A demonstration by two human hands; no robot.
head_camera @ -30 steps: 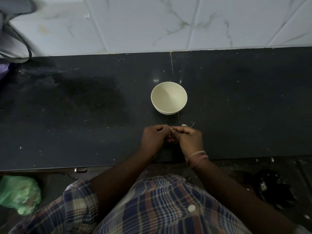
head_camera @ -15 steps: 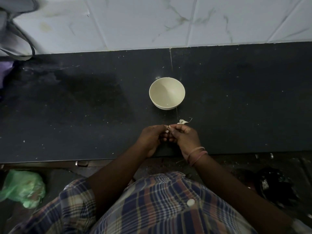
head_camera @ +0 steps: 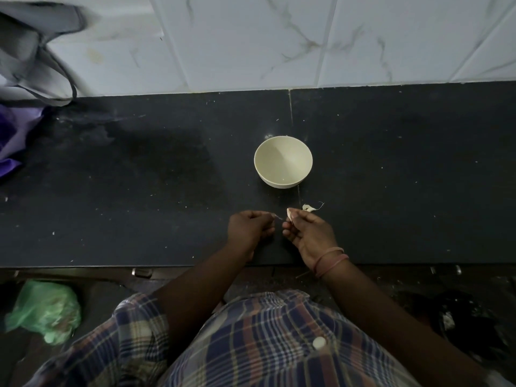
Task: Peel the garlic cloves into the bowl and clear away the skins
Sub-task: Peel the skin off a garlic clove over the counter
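a garlic clove point(head_camera: 289, 213) is pinched at the fingertips of the right hand point(head_camera: 308, 236), above the counter point(head_camera: 139, 191) just in front of the cream bowl point(head_camera: 283, 165). a thin strip of skin point(head_camera: 277, 217) is pinched by the left hand point(head_camera: 249, 229), slightly apart. loose skins point(head_camera: 309, 208) are seen beside the right hand.

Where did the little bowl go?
The cream bowl sits on the black counter near the middle of the head view, just beyond both hands, with garlic skins lying on its near side.
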